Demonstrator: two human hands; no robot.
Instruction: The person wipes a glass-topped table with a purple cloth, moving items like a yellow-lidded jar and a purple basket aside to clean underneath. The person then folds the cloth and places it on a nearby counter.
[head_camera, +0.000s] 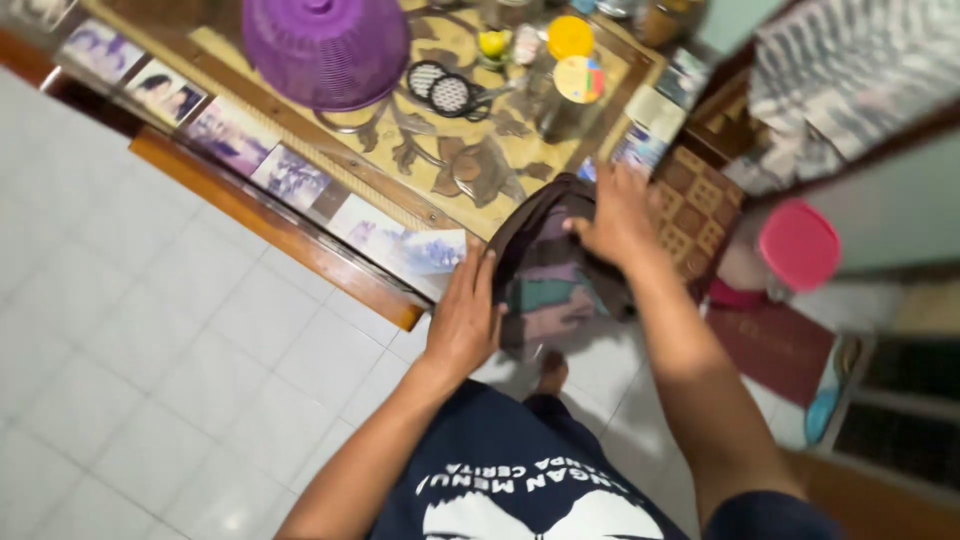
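Observation:
My left hand (466, 318) grips the near left edge of a dark striped cloth (548, 272) with brown, teal and mauve bands. On its far right edge, my right hand (617, 213) holds the same cloth. It hangs bunched between both hands, over the corner of a wooden table (300, 238) and above the white tiled floor (160, 330). Below the cloth one bare foot (551, 372) shows. Both forearms reach forward from my dark blue shirt.
On the glass-topped table lie photographs (290, 175), a purple mesh dome cover (327, 48), two small round strainers (440, 88), and jars with yellow lids (572, 40). At the right stand a container with a pink lid (798, 243) and a dark red mat (775, 345).

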